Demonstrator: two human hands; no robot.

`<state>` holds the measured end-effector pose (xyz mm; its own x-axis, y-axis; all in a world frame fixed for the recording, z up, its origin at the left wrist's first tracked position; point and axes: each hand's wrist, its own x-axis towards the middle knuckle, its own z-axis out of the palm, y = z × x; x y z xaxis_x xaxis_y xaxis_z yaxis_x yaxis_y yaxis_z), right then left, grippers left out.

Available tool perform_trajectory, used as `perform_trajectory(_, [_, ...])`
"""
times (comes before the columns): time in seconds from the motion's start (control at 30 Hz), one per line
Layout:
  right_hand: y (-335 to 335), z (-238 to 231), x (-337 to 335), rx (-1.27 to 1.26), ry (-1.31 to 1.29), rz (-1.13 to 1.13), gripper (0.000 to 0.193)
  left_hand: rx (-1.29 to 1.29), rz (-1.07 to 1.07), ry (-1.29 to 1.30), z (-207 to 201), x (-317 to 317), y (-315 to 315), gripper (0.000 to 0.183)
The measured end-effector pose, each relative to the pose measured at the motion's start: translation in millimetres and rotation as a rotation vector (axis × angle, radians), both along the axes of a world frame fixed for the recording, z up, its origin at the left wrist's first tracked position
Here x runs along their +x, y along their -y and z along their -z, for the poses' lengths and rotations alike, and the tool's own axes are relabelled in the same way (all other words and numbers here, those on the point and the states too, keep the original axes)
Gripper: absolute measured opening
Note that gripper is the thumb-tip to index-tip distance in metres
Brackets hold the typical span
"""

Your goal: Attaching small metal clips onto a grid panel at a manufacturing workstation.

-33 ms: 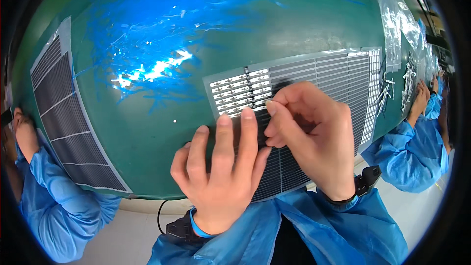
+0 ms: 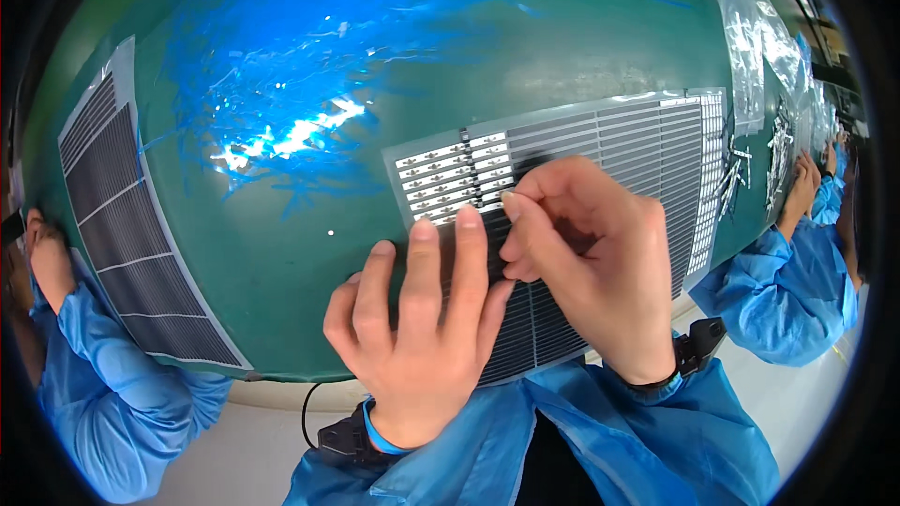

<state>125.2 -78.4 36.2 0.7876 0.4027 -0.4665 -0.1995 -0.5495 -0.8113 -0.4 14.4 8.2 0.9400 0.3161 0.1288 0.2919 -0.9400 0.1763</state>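
A clear-edged sheet of dark parallel strips point(image 2: 609, 136) lies on the green table below my hands. At its far left end sits a block of white strips point(image 2: 429, 180) with small dark marks, crossed by a thin black band point(image 2: 472, 169). My left hand point(image 2: 417, 333) lies spread over the sheet's left edge, with two fingertips touching the lowest visible white strips. Just to its right, my right hand point(image 2: 605, 267) is closed, thumb and index finger pinched together by the white strips. Whatever is between those fingertips is hidden. Both hands cover the sheet's near left part.
A tangle of shiny blue film strips point(image 2: 291, 84) covers the far left of the table. Another striped sheet point(image 2: 122, 197) lies near a co-worker's arm point(image 2: 122, 347) at left. Clear plastic bags point(image 2: 741, 47) and small metallic strips point(image 2: 736, 173) are at right, near another blue sleeve point(image 2: 769, 300).
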Motion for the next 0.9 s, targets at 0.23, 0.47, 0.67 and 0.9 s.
perform_trajectory(0.23, [44,-29,16,0.010,0.248,0.364,0.022,0.041,-0.017,-0.090,1,-1,7,0.050])
perform_trajectory(0.47, [182,-17,61,-0.491,0.772,0.289,0.013,0.069,-0.072,-0.186,-16,8,19,0.052])
perform_trajectory(0.67, [202,-10,57,-0.546,0.566,0.262,0.034,0.034,-0.056,-0.175,-16,8,22,0.050])
perform_trajectory(0.9, [207,-15,63,-0.425,0.432,0.338,0.018,-0.080,-0.086,0.153,-28,11,23,0.043])
